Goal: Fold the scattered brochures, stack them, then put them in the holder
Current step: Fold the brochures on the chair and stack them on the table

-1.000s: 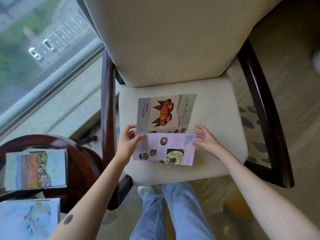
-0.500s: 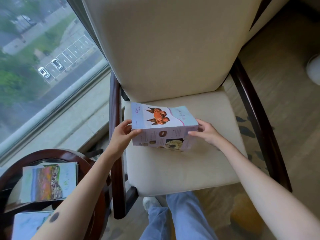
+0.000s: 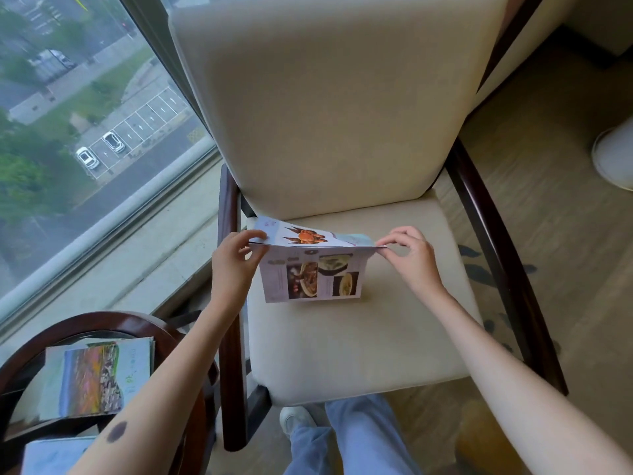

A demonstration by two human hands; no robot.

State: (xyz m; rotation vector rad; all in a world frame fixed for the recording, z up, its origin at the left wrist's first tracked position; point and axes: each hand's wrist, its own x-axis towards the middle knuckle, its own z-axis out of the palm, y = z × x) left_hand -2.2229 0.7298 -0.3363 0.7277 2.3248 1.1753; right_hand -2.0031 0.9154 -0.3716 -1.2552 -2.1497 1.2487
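Observation:
A food brochure [image 3: 310, 272] with a crab picture and dish photos stands half folded on the cream chair seat [image 3: 359, 344]. Its near panel hangs down to the cushion and its far panel slopes back. My left hand [image 3: 233, 258] pinches the left end of the fold ridge. My right hand [image 3: 409, 255] pinches the right end of the ridge. A second brochure [image 3: 99, 375] with a flower-field picture lies flat on the round side table [image 3: 113, 320] at lower left. A third, pale blue brochure [image 3: 51, 455] lies below it, partly hidden by my left forearm. No holder is in sight.
The chair has a tall cream back [image 3: 342, 97] and dark wooden arms [image 3: 229, 303] on both sides. A large window [image 3: 78, 114] is to the left. My legs and one white shoe [image 3: 294, 419] are under the seat's front edge. A white object [image 3: 613, 159] sits on the floor at right.
The brochure lay open a second ago. Both hands raised its middle into a ridge, the fold sharpened, and the hands slid to the ridge's ends. The camera view tilted upward.

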